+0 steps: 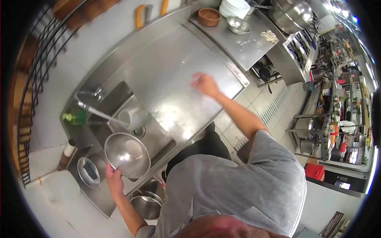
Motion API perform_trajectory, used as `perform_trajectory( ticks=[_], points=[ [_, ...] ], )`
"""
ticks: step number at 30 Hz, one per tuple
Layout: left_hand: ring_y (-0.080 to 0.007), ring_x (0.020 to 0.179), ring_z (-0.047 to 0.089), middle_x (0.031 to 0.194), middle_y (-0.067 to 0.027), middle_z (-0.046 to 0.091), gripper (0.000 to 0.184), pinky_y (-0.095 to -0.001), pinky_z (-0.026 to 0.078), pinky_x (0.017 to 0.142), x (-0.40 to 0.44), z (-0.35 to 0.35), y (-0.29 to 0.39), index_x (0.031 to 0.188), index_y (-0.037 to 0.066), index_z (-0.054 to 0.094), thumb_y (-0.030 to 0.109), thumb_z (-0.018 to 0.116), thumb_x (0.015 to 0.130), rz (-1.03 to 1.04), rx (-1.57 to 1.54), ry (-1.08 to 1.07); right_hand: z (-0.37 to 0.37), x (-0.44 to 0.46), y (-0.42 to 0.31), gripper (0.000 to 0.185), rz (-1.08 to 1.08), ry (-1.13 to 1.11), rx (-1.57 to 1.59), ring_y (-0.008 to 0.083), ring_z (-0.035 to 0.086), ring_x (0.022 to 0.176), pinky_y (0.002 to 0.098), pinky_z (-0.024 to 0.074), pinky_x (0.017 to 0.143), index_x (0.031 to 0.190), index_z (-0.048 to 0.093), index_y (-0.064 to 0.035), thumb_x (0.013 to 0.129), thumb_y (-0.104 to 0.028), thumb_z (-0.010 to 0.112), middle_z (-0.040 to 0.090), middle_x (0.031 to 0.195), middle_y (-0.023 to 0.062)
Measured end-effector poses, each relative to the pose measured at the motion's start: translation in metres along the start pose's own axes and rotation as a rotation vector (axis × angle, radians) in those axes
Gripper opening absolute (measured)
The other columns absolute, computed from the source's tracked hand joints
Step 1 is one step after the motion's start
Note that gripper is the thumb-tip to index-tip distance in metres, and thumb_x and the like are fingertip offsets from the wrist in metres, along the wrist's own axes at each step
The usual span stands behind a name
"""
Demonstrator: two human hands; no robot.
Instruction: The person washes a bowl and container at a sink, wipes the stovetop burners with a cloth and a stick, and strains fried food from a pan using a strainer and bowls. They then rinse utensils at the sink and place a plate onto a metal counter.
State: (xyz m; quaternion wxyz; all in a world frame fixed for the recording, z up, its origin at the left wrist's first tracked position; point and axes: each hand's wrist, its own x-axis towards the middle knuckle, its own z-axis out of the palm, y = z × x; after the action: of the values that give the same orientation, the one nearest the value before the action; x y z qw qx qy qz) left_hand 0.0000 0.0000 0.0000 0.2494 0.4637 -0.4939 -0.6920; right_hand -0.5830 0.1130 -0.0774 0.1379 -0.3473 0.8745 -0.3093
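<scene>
Steel counter: here we have it, the broad bare worktop (174,63) shining across the middle, with our right hand above it.
Sink: sunk into the counter's left part, we find the steel basin (158,137), a white container (137,115) lying inside it.
Side table: up top, past the counter's end, we spot a steel surface (242,51) with a stack of white plates (235,8), a brown round bowl (208,18) and a small metal bowl (239,25) grouped together.
Mixing bowl: and there it is, the round stainless-steel bowl (127,154), up in our left hand and seen over the sink's near left corner.
Tap: we follow the long spout (99,112) reaching from the wall side out over the sink, its end overlapping the white container in our view.
Left hand: our left hand (114,174) is closed on the mixing bowl's rim, gripping its near edge.
Right hand: our right hand (205,84) is a blur, fingers looking partly curled; we can't tell how far open it is or whether it holds anything.
Green bottle: smallest now, we catch it (78,117) standing beside the tap, at the sink's far left corner.
</scene>
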Motion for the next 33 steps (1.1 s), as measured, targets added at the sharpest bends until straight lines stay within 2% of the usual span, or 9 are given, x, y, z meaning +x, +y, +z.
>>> perform_trajectory(
  ticks=[2, 5, 6, 9, 12, 18, 21, 24, 33],
  points=[
    [-0.0095, 0.093, 0.061, 0.112, -0.0043, 0.065, 0.054, -0.0194, 0.047, 0.077, 0.035, 0.024, -0.015, 0.135, 0.005, 0.051, 0.001, 0.057, 0.082, 0.030, -0.133, -0.015, -0.037, 0.040, 0.014, 0.051, 0.036, 0.186, -0.148, 0.0350, 0.069, 0.091, 0.0463, 0.0541, 0.082, 0.123, 0.064, -0.0066, 0.079, -0.031, 0.076, 0.072, 0.087, 0.0166],
    [-0.0129, 0.096, 0.062, 0.111, -0.0041, 0.066, 0.049, -0.0272, 0.050, 0.083, 0.025, 0.114, 0.015, 0.131, 0.004, 0.054, 0.000, 0.056, 0.082, -0.057, 0.000, -0.034, -0.110, 0.113, 0.118, 0.058, 0.067, 0.404, -0.118, 0.0367, 0.069, 0.087, 0.0459, 0.0539, 0.079, 0.131, 0.058, -0.0086, 0.080, -0.032, 0.076, 0.071, 0.087, 0.0170],
    [-0.0016, 0.068, 0.050, 0.099, 0.0022, 0.063, 0.046, -0.0172, 0.035, 0.051, 0.038, 0.161, 0.011, 0.126, 0.006, 0.056, 0.000, 0.057, 0.080, -0.026, 0.018, -0.002, -0.138, 0.153, 0.149, 0.059, -0.004, 0.495, -0.199, 0.0366, 0.069, 0.087, 0.0456, 0.0541, 0.079, 0.133, 0.057, -0.0094, 0.081, -0.032, 0.075, 0.071, 0.088, 0.0174],
    [-0.0016, 0.067, 0.049, 0.095, 0.0035, 0.062, 0.047, -0.0176, 0.034, 0.051, 0.055, 0.236, 0.013, 0.126, 0.007, 0.056, 0.000, 0.056, 0.079, -0.104, 0.033, -0.039, -0.174, 0.196, 0.177, 0.053, 0.052, 0.480, -0.314, 0.0358, 0.068, 0.093, 0.0454, 0.0538, 0.082, 0.129, 0.059, -0.0086, 0.082, -0.031, 0.073, 0.071, 0.092, 0.0182],
    [-0.0017, 0.067, 0.047, 0.091, 0.0054, 0.061, 0.046, -0.0199, 0.035, 0.053, 0.069, 0.292, 0.020, 0.125, 0.007, 0.056, 0.001, 0.056, 0.079, -0.191, 0.131, -0.010, -0.188, 0.234, 0.216, 0.045, 0.197, 0.145, -0.080, 0.0356, 0.066, 0.100, 0.0453, 0.0526, 0.084, 0.119, 0.063, -0.0074, 0.083, -0.033, 0.073, 0.070, 0.098, 0.0186],
    [-0.0014, 0.065, 0.046, 0.086, 0.0066, 0.057, 0.046, -0.0181, 0.035, 0.049, 0.070, 0.330, 0.025, 0.126, 0.007, 0.056, 0.004, 0.058, 0.080, -0.211, 0.106, 0.094, -0.171, 0.162, 0.198, 0.028, -0.481, 0.225, -0.176, 0.0371, 0.064, 0.088, 0.0483, 0.0519, 0.078, 0.099, 0.066, -0.0092, 0.077, -0.022, 0.077, 0.068, 0.088, 0.0152],
    [-0.0025, 0.070, 0.048, 0.088, 0.0049, 0.057, 0.050, -0.0198, 0.037, 0.051, 0.072, 0.325, 0.026, 0.131, 0.005, 0.052, 0.005, 0.058, 0.082, -0.203, 0.045, 0.157, -0.151, 0.096, 0.158, 0.024, -0.583, 0.020, -0.117, 0.0346, 0.064, 0.086, 0.0446, 0.0533, 0.075, 0.094, 0.066, -0.0097, 0.075, -0.018, 0.077, 0.066, 0.083, 0.0142],
    [-0.0114, 0.067, 0.054, 0.094, -0.0027, 0.055, 0.046, -0.0332, 0.060, 0.061, 0.088, 0.322, 0.023, 0.130, 0.002, 0.050, 0.009, 0.059, 0.086, -0.145, -0.022, 0.135, -0.116, 0.051, 0.117, 0.024, -0.669, -0.173, -0.121, 0.0339, 0.064, 0.087, 0.0437, 0.0538, 0.075, 0.095, 0.066, -0.0095, 0.075, -0.019, 0.077, 0.066, 0.083, 0.0128],
    [-0.0168, 0.076, 0.066, 0.100, -0.0110, 0.062, 0.055, -0.0309, 0.057, 0.058, 0.128, 0.306, 0.000, 0.121, -0.005, 0.050, 0.037, 0.069, 0.091, -0.123, 0.255, 0.105, -0.045, -0.026, 0.022, 0.027, -0.896, -0.341, -0.011, 0.0328, 0.062, 0.087, 0.0440, 0.0532, 0.074, 0.096, 0.068, -0.0081, 0.073, -0.018, 0.078, 0.063, 0.081, 0.0144]
  ],
)
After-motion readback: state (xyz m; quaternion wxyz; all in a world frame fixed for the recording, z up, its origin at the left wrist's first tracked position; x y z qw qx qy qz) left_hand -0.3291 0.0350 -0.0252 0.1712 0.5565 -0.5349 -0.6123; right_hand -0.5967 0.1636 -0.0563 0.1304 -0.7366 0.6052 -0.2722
